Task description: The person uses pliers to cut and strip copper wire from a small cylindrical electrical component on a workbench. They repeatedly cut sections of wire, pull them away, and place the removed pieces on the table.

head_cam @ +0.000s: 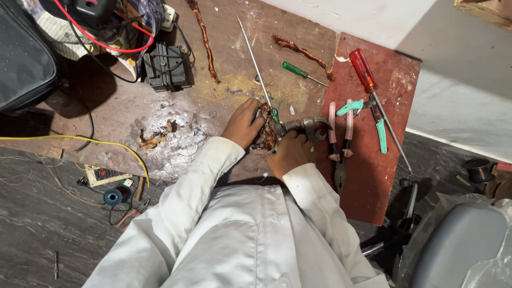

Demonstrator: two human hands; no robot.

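Head view: left hand (242,124) clamps the copper coil (265,136) mid-tabletop; right hand (288,152) grips the hammer (308,127). Short, controlled taps suit this.

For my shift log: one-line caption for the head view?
Left hand grips a copper wire coil; right hand holds a hammer beside it.

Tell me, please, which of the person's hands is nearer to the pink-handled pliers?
Right. The right hand grips a hammer just beside the pink-handled pliers; the left hand lies farther off, past the copper coil.
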